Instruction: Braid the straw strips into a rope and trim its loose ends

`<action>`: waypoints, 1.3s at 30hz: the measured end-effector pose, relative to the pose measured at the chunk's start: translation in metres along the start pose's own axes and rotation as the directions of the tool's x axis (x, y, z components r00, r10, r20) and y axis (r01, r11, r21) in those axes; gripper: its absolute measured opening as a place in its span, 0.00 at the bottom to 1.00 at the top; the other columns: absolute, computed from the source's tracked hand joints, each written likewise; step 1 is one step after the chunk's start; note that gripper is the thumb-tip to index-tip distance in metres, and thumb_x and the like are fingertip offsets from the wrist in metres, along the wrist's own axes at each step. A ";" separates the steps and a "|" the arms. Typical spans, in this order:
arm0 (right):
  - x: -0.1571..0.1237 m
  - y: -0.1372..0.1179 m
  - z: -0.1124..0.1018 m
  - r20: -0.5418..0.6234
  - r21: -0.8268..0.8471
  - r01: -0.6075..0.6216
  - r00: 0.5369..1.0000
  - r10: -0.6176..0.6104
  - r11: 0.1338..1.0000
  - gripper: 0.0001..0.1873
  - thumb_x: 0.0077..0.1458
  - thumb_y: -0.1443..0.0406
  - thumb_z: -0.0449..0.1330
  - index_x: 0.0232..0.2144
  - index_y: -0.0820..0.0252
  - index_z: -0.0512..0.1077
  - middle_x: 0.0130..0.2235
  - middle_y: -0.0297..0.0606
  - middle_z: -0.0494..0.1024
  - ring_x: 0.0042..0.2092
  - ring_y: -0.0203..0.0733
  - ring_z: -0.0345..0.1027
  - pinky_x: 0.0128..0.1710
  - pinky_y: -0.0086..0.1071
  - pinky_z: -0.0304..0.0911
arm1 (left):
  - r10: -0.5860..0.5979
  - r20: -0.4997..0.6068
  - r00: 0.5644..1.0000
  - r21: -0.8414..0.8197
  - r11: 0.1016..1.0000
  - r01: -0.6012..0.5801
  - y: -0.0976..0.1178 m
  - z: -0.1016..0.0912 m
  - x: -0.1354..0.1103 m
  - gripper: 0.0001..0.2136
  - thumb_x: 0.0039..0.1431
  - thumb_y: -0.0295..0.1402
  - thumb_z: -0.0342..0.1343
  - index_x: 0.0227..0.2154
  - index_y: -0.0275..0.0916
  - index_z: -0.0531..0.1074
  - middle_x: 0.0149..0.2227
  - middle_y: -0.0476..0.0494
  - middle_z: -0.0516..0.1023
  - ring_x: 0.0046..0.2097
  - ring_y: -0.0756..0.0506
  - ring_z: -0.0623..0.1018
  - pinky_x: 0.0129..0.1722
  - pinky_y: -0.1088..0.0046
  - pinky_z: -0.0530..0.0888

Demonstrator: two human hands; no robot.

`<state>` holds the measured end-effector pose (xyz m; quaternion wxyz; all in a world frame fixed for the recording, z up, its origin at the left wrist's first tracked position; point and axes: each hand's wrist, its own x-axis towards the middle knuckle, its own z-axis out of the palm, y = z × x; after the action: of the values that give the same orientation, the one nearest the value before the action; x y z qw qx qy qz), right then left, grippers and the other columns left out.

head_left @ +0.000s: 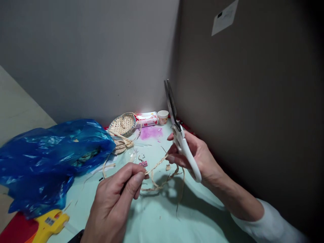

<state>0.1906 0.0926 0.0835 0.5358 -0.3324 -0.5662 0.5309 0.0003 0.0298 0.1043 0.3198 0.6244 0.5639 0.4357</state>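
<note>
A thin braided straw cord runs between my two hands above the table. My left hand is closed, pinching one end of it between thumb and fingers. Closed around white-handled scissors, my right hand also grips the cord with its fingertips. The scissor blades point up and away, nearly together. Below the hands, the rest of the braid hangs in a loop, with loose strands trailing at the right. A small pink clip lies just beyond my left fingertips.
A blue plastic bag fills the left side, with a yellow glue gun before it. Farther back are a small woven basket, a coiled straw braid, a red-and-white tube and a paper cup. Grey walls close off the back and right.
</note>
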 end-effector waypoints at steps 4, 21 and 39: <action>0.003 0.007 -0.003 0.030 0.063 -0.038 0.999 0.037 0.997 0.25 0.40 0.61 0.73 0.38 0.55 0.66 0.25 0.27 0.70 0.25 0.32 0.65 0.23 0.27 0.63 | -0.123 0.077 0.989 -0.119 0.984 0.132 -0.001 0.001 0.002 0.15 0.58 0.45 0.56 0.22 0.40 0.71 0.20 0.53 0.59 0.23 0.51 0.58 0.22 0.76 0.54; 0.005 0.017 -0.013 0.161 0.124 -0.114 0.983 0.093 0.986 0.18 0.49 0.61 0.67 0.40 0.60 0.68 0.26 0.29 0.72 0.24 0.30 0.63 0.22 0.24 0.59 | -0.244 0.215 0.946 -0.317 0.899 0.304 -0.004 -0.001 0.004 0.13 0.58 0.45 0.56 0.37 0.41 0.73 0.19 0.52 0.68 0.22 0.52 0.57 0.22 0.77 0.52; 0.007 0.020 -0.012 0.083 0.000 -0.112 0.990 0.111 0.994 0.20 0.47 0.60 0.69 0.40 0.58 0.69 0.25 0.28 0.72 0.24 0.31 0.65 0.23 0.24 0.60 | -0.328 0.247 0.912 -0.407 0.819 0.405 0.001 -0.002 0.008 0.11 0.55 0.41 0.61 0.35 0.39 0.71 0.18 0.55 0.65 0.20 0.56 0.51 0.19 0.82 0.48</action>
<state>0.1965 0.1065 0.0646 0.4821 -0.3400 -0.5673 0.5746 -0.0012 0.0376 0.1077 0.5788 0.4469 0.5290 0.4306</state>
